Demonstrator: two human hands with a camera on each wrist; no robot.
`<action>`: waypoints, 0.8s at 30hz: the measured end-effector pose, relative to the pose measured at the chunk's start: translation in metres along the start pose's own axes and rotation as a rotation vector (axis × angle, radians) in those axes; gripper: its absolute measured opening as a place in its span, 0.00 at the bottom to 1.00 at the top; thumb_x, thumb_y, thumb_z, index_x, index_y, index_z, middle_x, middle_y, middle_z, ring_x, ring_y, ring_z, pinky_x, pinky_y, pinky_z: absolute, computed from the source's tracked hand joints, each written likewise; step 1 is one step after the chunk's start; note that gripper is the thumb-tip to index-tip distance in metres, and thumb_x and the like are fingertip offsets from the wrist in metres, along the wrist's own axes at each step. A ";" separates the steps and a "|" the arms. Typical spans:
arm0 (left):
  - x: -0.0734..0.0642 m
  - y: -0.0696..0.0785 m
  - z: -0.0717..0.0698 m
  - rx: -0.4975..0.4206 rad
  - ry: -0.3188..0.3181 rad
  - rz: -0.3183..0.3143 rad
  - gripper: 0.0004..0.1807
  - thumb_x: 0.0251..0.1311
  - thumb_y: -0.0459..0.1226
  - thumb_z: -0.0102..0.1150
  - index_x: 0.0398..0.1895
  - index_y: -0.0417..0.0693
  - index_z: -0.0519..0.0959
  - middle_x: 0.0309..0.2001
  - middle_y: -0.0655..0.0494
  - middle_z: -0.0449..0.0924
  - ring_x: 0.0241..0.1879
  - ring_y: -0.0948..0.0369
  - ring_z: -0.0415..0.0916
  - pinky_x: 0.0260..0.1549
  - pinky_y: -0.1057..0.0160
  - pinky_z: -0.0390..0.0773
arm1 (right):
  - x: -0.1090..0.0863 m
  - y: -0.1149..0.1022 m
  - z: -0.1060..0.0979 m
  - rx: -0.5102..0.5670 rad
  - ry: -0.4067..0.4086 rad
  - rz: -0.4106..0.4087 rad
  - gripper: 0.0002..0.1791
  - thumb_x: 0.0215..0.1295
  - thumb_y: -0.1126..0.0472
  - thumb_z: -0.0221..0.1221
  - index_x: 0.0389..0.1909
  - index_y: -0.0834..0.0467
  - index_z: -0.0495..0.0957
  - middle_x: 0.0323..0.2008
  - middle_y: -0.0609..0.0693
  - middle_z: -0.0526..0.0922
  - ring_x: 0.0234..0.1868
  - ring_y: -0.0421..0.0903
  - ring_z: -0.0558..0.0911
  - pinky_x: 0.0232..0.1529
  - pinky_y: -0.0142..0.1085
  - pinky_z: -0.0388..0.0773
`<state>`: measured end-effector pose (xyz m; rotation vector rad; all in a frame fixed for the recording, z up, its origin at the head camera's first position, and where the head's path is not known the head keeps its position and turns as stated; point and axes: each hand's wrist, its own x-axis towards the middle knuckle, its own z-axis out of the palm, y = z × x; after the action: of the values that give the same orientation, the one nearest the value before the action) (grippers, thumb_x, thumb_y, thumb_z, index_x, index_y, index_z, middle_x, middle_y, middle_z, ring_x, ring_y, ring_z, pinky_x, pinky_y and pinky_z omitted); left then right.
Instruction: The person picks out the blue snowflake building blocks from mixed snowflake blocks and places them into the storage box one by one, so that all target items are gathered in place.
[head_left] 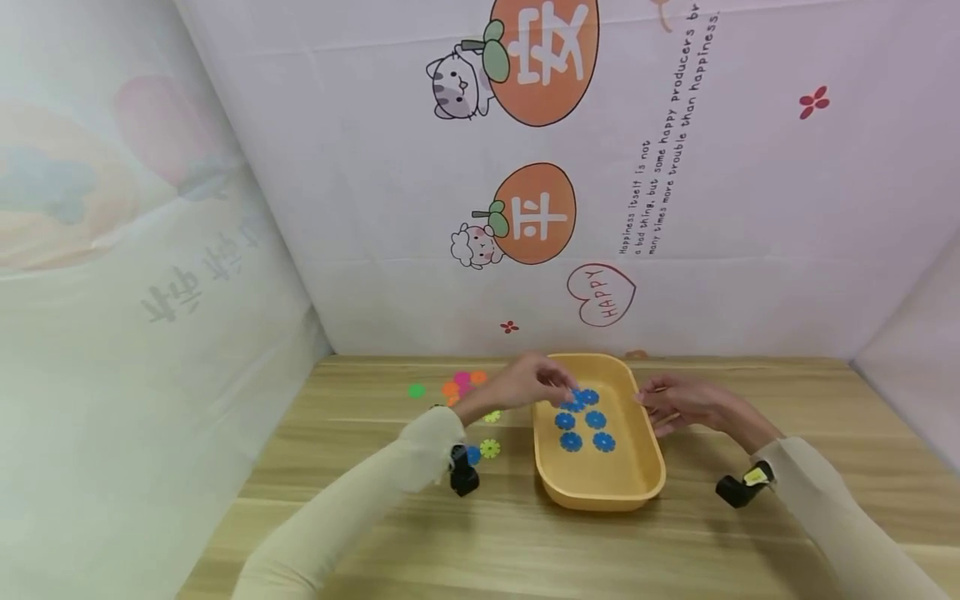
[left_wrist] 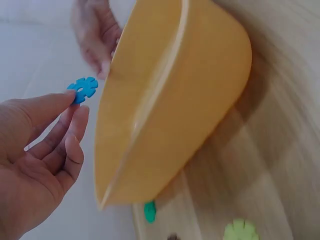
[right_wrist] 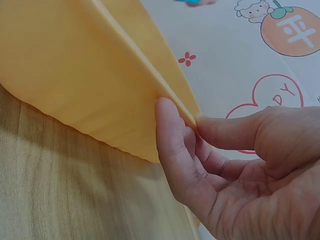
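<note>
My left hand [head_left: 534, 382] is over the far left part of a yellow plastic basin [head_left: 600, 487]. In the left wrist view it pinches a blue notched disc [left_wrist: 86, 88] between thumb and fingertips, near the basin's rim. Several more blue notched discs [head_left: 571, 442] lie flat on the basin floor. My right hand [head_left: 688, 403] grips the basin's right rim, its thumb on the inner side and fingers against the outer wall, as the right wrist view shows.
Left of the basin, on the wooden table [head_left: 360, 517], lie several loose discs: a green disc [head_left: 416, 390], pink and orange ones, a yellow disc [head_left: 490, 448] and a blue one partly behind the left wrist camera [head_left: 463, 472]. A printed white cloth [head_left: 405, 275] hangs behind the table.
</note>
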<state>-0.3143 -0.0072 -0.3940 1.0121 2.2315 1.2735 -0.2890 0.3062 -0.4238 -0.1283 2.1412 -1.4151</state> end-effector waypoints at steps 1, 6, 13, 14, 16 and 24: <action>0.006 0.002 0.009 0.001 -0.015 0.012 0.07 0.69 0.33 0.67 0.47 0.41 0.87 0.38 0.53 0.89 0.41 0.47 0.86 0.42 0.63 0.87 | -0.001 0.001 -0.002 0.001 -0.005 -0.004 0.15 0.83 0.60 0.51 0.54 0.70 0.72 0.38 0.53 0.87 0.37 0.44 0.88 0.42 0.40 0.89; 0.028 0.008 0.035 0.053 -0.111 0.036 0.05 0.69 0.33 0.68 0.44 0.42 0.87 0.35 0.55 0.88 0.39 0.50 0.87 0.36 0.66 0.86 | -0.004 0.002 -0.005 0.018 -0.021 -0.023 0.15 0.83 0.60 0.51 0.54 0.71 0.73 0.40 0.53 0.87 0.39 0.44 0.88 0.43 0.39 0.89; 0.044 0.005 0.047 0.182 -0.205 -0.040 0.02 0.67 0.32 0.69 0.40 0.42 0.87 0.31 0.57 0.87 0.32 0.56 0.86 0.36 0.56 0.87 | 0.001 0.003 -0.004 0.011 -0.033 -0.035 0.15 0.83 0.59 0.52 0.52 0.69 0.74 0.39 0.53 0.87 0.38 0.43 0.88 0.42 0.38 0.89; 0.046 0.005 0.048 0.200 -0.220 -0.048 0.01 0.67 0.32 0.69 0.39 0.43 0.87 0.30 0.57 0.87 0.33 0.54 0.86 0.36 0.57 0.87 | 0.001 0.003 -0.004 0.013 -0.030 -0.030 0.14 0.83 0.59 0.52 0.51 0.69 0.74 0.38 0.52 0.87 0.38 0.43 0.88 0.41 0.38 0.89; 0.049 0.006 0.053 0.223 -0.258 -0.060 0.01 0.67 0.31 0.69 0.38 0.42 0.87 0.30 0.57 0.87 0.33 0.51 0.87 0.35 0.60 0.87 | 0.000 0.004 -0.004 0.010 -0.028 -0.024 0.14 0.83 0.60 0.52 0.51 0.69 0.74 0.37 0.53 0.87 0.37 0.43 0.88 0.41 0.37 0.89; 0.057 0.016 0.070 0.393 -0.339 -0.107 0.04 0.65 0.33 0.72 0.32 0.48 0.86 0.27 0.62 0.86 0.32 0.52 0.89 0.33 0.66 0.86 | 0.000 0.004 -0.004 0.020 -0.026 -0.040 0.14 0.82 0.60 0.51 0.53 0.70 0.73 0.38 0.53 0.87 0.38 0.43 0.88 0.41 0.38 0.89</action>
<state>-0.3021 0.0813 -0.4153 1.1270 2.2683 0.5733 -0.2901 0.3115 -0.4261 -0.1814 2.1138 -1.4491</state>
